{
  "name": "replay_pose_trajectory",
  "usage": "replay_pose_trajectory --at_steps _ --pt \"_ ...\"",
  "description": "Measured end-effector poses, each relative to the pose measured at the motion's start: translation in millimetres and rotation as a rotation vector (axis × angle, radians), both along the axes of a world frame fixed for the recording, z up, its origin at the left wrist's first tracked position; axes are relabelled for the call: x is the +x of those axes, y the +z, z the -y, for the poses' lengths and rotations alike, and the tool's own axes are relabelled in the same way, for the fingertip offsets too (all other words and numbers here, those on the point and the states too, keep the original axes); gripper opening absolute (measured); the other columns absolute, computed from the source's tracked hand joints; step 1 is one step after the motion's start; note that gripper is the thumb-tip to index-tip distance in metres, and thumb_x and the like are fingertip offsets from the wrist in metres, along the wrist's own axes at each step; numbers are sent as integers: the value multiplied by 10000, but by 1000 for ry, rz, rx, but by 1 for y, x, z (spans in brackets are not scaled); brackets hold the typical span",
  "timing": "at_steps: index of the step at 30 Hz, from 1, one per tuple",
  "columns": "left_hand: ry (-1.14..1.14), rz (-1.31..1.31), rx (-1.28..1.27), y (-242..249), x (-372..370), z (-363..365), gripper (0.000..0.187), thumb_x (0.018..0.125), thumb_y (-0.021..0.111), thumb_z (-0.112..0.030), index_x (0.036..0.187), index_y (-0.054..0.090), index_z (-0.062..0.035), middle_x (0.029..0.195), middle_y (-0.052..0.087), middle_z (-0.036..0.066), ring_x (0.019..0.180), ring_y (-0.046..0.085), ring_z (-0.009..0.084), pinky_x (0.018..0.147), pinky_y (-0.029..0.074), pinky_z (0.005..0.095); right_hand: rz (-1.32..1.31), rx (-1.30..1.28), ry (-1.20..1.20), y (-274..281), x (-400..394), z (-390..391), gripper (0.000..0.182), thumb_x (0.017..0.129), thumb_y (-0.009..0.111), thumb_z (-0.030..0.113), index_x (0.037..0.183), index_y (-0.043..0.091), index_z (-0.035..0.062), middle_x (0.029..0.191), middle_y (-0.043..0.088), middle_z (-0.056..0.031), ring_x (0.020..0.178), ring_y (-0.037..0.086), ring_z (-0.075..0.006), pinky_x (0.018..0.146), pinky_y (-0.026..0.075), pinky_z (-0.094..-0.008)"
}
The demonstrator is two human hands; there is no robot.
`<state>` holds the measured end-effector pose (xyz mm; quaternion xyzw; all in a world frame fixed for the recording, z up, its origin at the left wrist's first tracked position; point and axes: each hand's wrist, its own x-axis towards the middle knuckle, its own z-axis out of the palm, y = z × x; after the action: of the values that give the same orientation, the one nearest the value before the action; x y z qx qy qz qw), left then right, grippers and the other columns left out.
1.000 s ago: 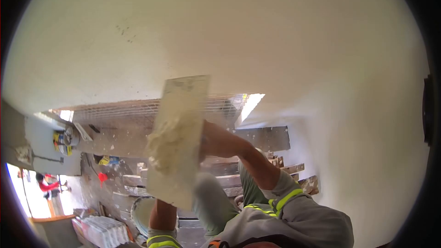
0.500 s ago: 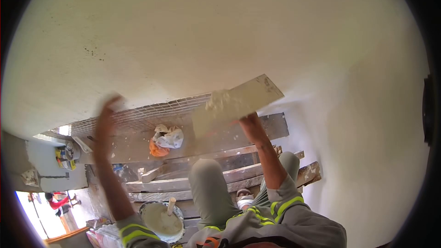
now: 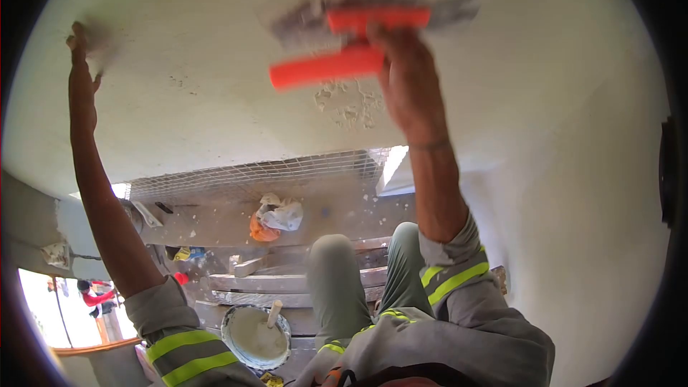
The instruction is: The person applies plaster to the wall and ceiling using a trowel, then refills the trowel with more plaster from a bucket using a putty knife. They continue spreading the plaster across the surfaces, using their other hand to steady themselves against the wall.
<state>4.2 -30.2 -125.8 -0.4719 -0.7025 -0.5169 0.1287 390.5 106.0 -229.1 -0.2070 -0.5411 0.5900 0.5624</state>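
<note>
My right hand (image 3: 405,64) is wrapped round the red handle of a plastering trowel (image 3: 326,68). The trowel's wide blade, smeared by motion, lies against or very close to the pale plastered surface (image 3: 236,36). Just below it, rough patches of wet plaster (image 3: 349,104) cling to that surface. On the far left my left hand (image 3: 82,75) is raised with fingers apart, holding nothing. Its fingertips are at the plastered surface, though blur hides whether they touch.
A bucket of pale plaster (image 3: 254,337) with a stick handle stands below, beside wooden planks (image 3: 287,283). White and orange plastic bags (image 3: 276,216) lie near a wire mesh (image 3: 251,172). A person in red (image 3: 97,297) is outside at lower left.
My right hand has risen, and the trowel has turned from blade facing me, loaded with plaster, to blade at the surface. Plaster patches now show there. My left hand has moved up and left.
</note>
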Motion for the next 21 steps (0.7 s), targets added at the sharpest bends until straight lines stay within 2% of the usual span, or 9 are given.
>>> replay_pose_trajectory --at_steps 3,6,7,11,12,14,19,20,21 --pt "-66 33 -88 8 0 11 840 821 226 -815 1505 137 -335 1590 20 28 1450 41 334 1097 205 611 -241 303 109 58 -4 -9 172 941 542 130 1032 577 -12 1016 648 -114 925 621 -217 876 477 -352" --pt "-21 47 -145 13 0 12 851 813 243 -820 1505 119 -341 1589 -12 39 1450 48 325 1088 228 616 -342 348 232 36 16 -8 213 943 541 130 1109 544 -4 1043 629 -106 993 612 -229 934 465 -380" --pt "0 22 -146 11 0 12 846 817 243 -817 1505 115 -341 1588 -17 51 1451 51 320 1089 232 608 132 578 -165 -7 34 -6 253 911 581 133 1138 570 23 1063 638 -107 1034 594 -248 936 445 -393" --pt "60 -83 -149 6 2 8 836 829 254 -805 1506 89 -343 1586 -40 70 1451 56 314 1089 234 601 869 924 -461 -192 68 42 369 874 607 34 1232 551 106 1222 551 -57 1160 515 -222 985 418 -414" --pt "67 -105 -147 5 3 8 836 831 260 -802 1506 80 -343 1586 -47 68 1451 56 316 1088 231 606 564 486 -244 -224 56 54 314 888 611 107 1196 569 69 1224 552 -90 1126 532 -233 979 409 -394" --pt "68 -103 -162 4 4 9 835 834 272 -796 1507 75 -342 1587 -40 67 1450 58 317 1085 230 611 172 -59 7 -250 20 65 281 907 609 191 1134 595 26 1180 570 -118 1054 557 -219 955 407 -360" --pt "65 -164 -143 1 -10 7 805 858 294 -763 1509 90 -334 1588 -28 63 1449 74 313 1080 219 622 -60 -417 329 -239 -19 20 238 908 606 199 1028 628 -6 968 648 -93 913 590 -148 888 429 -310" --pt "54 -158 -131 2 -11 6 797 863 297 -756 1508 95 -333 1588 -27 63 1449 76 312 1079 216 626 -100 -338 333 -220 -22 18 239 901 604 194 985 636 -27 853 665 -86 862 605 -147 864 436 -294" --pt "44 -147 -117 0 -13 5 789 868 300 -749 1508 100 -333 1588 -26 62 1449 79 311 1077 213 630 -73 -304 292 -201 -25 16 245 905 600 188 1007 628 -33 877 662 -94 874 610 -165 868 447 -315"
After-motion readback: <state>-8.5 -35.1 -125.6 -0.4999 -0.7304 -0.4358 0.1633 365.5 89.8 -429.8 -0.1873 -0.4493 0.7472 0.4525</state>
